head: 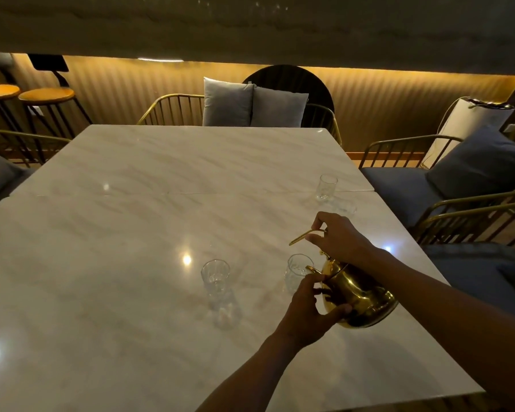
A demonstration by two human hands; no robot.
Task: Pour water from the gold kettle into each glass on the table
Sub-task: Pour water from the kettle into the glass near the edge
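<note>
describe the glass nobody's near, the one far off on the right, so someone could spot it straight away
Start at the marble table and follow its right edge away from the person, past the gold kettle held in both hands. The far glass stands upright near that edge, by the seam across the tabletop. Unlike the two glasses close to the kettle, it stands alone, well beyond the hands.

The kettle (360, 295) is shiny gold. The table (161, 233) is pale cream marble with faint tan veins. At twelve o'clock two cushions (253, 104) are light grey; at two o'clock a chair (428, 179) has gold bars and blue-grey padding. The glasses (215, 275) are clear.
</note>
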